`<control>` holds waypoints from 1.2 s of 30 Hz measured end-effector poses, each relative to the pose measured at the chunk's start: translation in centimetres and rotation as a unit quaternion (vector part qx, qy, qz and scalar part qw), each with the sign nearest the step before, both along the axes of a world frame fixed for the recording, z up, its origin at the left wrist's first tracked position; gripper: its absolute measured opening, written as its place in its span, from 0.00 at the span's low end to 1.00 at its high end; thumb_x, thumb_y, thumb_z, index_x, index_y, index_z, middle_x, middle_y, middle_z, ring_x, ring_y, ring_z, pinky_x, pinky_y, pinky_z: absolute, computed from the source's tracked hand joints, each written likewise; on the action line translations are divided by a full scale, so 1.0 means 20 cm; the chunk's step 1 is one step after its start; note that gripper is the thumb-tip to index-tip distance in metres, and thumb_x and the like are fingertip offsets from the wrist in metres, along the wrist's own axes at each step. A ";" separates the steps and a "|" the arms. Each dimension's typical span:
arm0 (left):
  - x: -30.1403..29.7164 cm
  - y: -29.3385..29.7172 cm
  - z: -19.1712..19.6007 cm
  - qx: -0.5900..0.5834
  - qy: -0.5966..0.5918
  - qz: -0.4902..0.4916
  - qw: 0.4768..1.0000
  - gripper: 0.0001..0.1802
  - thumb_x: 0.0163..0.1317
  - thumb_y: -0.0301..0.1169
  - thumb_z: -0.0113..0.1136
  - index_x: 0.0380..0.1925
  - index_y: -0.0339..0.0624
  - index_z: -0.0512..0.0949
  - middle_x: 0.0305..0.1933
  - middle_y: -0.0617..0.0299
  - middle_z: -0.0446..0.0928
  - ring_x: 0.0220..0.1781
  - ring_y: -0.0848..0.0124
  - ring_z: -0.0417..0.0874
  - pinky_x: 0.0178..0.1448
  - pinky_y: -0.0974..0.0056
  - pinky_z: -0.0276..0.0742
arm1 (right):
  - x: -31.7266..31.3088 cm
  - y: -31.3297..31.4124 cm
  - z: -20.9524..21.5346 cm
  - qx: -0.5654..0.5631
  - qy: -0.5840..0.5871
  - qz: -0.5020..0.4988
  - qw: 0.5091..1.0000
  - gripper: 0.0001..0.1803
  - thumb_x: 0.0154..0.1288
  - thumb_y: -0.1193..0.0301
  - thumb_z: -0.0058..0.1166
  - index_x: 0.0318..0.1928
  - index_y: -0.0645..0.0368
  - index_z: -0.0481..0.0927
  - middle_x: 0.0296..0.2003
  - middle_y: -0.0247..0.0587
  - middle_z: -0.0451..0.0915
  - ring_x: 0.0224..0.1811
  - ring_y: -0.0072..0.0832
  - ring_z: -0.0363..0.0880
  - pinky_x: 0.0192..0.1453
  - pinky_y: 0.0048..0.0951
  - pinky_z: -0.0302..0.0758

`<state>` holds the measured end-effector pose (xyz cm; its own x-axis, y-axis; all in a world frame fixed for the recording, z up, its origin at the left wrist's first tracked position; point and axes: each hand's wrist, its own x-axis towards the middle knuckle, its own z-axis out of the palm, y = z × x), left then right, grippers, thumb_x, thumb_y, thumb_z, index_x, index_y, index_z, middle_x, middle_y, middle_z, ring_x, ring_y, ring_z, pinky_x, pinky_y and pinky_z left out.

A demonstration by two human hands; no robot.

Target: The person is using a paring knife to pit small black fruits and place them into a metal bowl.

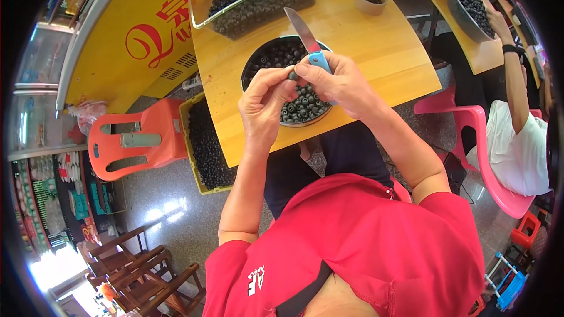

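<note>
R hand grip tight on blue-handled knife, L hand pinching dark berry over metal bowl.

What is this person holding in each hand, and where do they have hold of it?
The right hand holds a knife by its blue handle, blade pointing up and away. The left hand pinches a small dark round fruit at its fingertips, above the metal bowl.

Small dark berry pinched between fingertips, blue-handled knife blade up
</note>
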<state>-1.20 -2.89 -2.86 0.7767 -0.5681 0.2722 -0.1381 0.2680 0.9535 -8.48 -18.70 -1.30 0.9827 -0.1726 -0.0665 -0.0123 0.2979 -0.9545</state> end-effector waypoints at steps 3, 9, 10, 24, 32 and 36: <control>0.00 0.03 0.02 0.009 -0.027 -0.011 1.000 0.11 0.62 0.18 0.58 0.45 0.32 0.79 0.42 0.60 0.76 0.35 0.77 0.78 0.39 0.74 0.75 | 0.01 0.02 -0.02 0.060 -0.001 0.022 0.998 0.13 0.68 0.59 0.56 0.36 0.56 0.81 0.26 0.23 0.75 0.20 0.07 0.63 0.21 0.12 0.56; -0.02 0.08 0.02 0.018 0.007 0.004 1.000 0.10 0.63 0.22 0.59 0.44 0.32 0.78 0.39 0.60 0.76 0.33 0.76 0.77 0.38 0.73 0.72 | 0.02 0.08 -0.02 -0.117 -0.086 -0.047 0.988 0.12 0.67 0.63 0.57 0.37 0.60 0.80 0.28 0.27 0.77 0.29 0.14 0.73 0.31 0.18 0.69; -0.02 0.09 0.01 0.003 0.048 -0.002 0.999 0.09 0.64 0.23 0.59 0.44 0.33 0.78 0.37 0.61 0.77 0.33 0.77 0.77 0.38 0.74 0.73 | 0.01 0.07 0.01 -0.175 -0.086 -0.041 0.980 0.10 0.67 0.66 0.57 0.38 0.61 0.79 0.29 0.29 0.79 0.31 0.17 0.75 0.34 0.20 0.71; -0.04 0.02 0.00 -0.078 0.142 -0.047 0.986 0.10 0.67 0.29 0.57 0.45 0.35 0.75 0.37 0.62 0.77 0.33 0.76 0.73 0.39 0.72 0.69 | -0.05 0.01 -0.03 -0.557 -0.227 -0.131 0.788 0.10 0.59 0.74 0.60 0.42 0.59 0.78 0.26 0.41 0.74 0.24 0.37 0.75 0.26 0.33 0.71; -0.06 0.06 0.04 -0.121 0.212 -0.098 0.965 0.09 0.66 0.28 0.58 0.44 0.36 0.75 0.33 0.61 0.77 0.31 0.77 0.76 0.37 0.73 0.71 | 0.00 -0.04 -0.11 -0.616 -0.187 -0.159 0.748 0.09 0.58 0.75 0.60 0.40 0.59 0.77 0.28 0.41 0.76 0.28 0.39 0.79 0.27 0.36 0.73; -0.05 0.07 0.04 -0.098 0.200 -0.058 0.973 0.09 0.66 0.27 0.58 0.43 0.36 0.76 0.32 0.61 0.78 0.30 0.76 0.76 0.37 0.74 0.71 | -0.01 -0.03 -0.08 -0.568 -0.215 -0.194 0.771 0.09 0.58 0.74 0.60 0.40 0.60 0.77 0.27 0.41 0.76 0.27 0.40 0.79 0.27 0.36 0.72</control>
